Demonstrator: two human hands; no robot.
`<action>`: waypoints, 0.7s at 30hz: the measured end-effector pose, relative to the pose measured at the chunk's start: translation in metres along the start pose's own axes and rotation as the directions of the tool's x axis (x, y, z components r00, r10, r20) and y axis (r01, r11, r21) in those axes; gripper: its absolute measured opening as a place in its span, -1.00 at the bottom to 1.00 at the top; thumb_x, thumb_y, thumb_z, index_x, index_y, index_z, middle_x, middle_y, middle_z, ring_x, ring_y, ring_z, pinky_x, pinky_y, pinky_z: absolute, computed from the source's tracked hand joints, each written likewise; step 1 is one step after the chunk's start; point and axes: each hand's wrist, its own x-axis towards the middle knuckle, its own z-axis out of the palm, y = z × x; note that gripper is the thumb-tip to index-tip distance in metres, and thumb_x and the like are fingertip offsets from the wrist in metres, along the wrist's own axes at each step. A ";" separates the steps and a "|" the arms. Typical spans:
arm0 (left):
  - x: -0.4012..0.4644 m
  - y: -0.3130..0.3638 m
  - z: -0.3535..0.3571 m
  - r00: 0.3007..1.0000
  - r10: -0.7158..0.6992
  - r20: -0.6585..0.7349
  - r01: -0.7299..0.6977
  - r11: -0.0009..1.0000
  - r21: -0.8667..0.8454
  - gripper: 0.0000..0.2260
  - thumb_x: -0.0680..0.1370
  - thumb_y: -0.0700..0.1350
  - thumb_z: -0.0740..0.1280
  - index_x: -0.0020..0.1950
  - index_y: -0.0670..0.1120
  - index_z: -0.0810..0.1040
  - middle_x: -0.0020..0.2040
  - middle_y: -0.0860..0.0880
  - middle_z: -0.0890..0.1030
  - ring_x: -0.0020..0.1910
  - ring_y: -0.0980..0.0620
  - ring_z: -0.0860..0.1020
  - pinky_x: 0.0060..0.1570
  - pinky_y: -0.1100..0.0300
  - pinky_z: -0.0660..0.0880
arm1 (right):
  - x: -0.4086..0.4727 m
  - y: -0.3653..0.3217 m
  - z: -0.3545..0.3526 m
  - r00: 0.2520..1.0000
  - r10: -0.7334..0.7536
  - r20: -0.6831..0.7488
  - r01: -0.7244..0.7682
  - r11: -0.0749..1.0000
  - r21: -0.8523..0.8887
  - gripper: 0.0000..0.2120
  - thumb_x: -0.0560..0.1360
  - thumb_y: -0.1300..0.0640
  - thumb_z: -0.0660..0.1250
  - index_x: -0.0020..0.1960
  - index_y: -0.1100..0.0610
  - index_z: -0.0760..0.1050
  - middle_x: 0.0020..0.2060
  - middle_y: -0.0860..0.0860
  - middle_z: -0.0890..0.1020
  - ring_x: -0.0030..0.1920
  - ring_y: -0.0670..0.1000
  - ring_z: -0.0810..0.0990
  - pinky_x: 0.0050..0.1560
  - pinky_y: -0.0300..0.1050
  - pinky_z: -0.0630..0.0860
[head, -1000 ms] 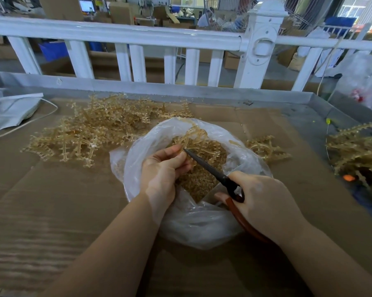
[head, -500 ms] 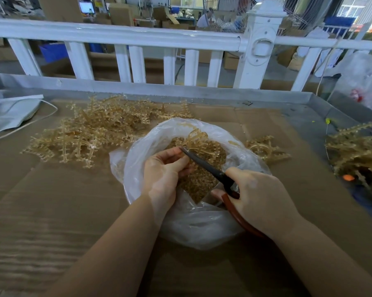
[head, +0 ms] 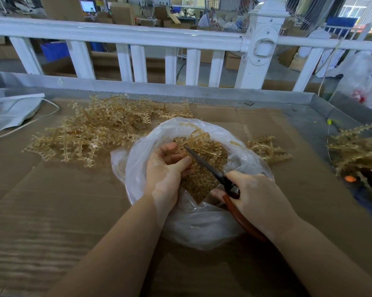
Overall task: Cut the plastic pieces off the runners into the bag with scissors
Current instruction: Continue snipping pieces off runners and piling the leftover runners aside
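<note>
Mid-snip over the open bag [head: 202,224], judging by the pose. Left hand [head: 165,170] curled tight around a runner [head: 199,138], keeping it above the bag mouth; right hand [head: 260,198] wrapped round the red-brown handles of the scissors [head: 208,167], blades nearly together with the tip right at the left fingertips. Loose cut pieces [head: 202,181] heaped inside the bag, between the two hands. Uncut runners piled [head: 91,133] on the counter [head: 52,211] behind and left of the bag, a smaller clump [head: 266,148] just right of it, more [head: 356,151] at the far right edge.

Best done with short bites close to the stem, keeping the runner well inside the plastic rim so each piece drops in rather than flicking onto the cardboard. Worth keeping the left thumb back from the blade tip, very near now. Turning the runner between cuts, rather than twisting the scissors, probably easier.
</note>
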 end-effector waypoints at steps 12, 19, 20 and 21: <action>0.001 0.001 -0.002 0.996 0.028 0.081 -0.024 0.999 -0.049 -0.73 0.46 -0.47 0.28 -0.21 -0.10 0.47 -0.40 0.08 0.55 -0.35 0.11 0.55 -0.30 0.28 0.53 | 0.008 -0.012 -0.006 0.998 0.059 -0.011 -0.056 0.983 0.173 -0.76 0.46 -0.22 0.31 -0.25 -0.13 0.35 -0.42 -0.16 0.45 -0.35 -0.18 0.44 -0.37 -0.33 0.27; 0.005 -0.001 -0.001 0.998 -0.022 0.058 0.030 0.991 -0.129 -0.83 0.55 -0.30 0.28 -0.23 -0.17 0.53 -0.35 0.05 0.63 -0.38 0.20 0.58 -0.25 0.34 0.57 | 0.007 -0.011 -0.003 0.997 0.076 -0.007 -0.072 0.974 0.213 -0.76 0.45 -0.20 0.32 -0.28 -0.12 0.38 -0.41 -0.14 0.47 -0.35 -0.17 0.46 -0.35 -0.31 0.29; 0.005 -0.001 -0.001 0.998 -0.022 0.060 0.029 0.992 -0.122 -0.84 0.55 -0.31 0.27 -0.21 -0.18 0.55 -0.35 0.05 0.63 -0.38 0.21 0.57 -0.24 0.35 0.57 | 0.007 -0.010 -0.002 0.996 0.084 -0.010 -0.079 0.971 0.226 -0.76 0.46 -0.21 0.32 -0.24 -0.08 0.43 -0.40 -0.12 0.49 -0.34 -0.17 0.48 -0.34 -0.30 0.32; 0.004 -0.001 -0.001 0.998 -0.020 0.061 0.027 0.993 -0.117 -0.86 0.55 -0.31 0.27 -0.17 -0.19 0.56 -0.36 0.05 0.62 -0.39 0.21 0.57 -0.24 0.36 0.56 | 0.007 -0.009 -0.002 0.996 0.091 -0.015 -0.085 0.968 0.237 -0.75 0.46 -0.21 0.31 -0.22 -0.05 0.46 -0.39 -0.11 0.51 -0.34 -0.16 0.49 -0.33 -0.30 0.35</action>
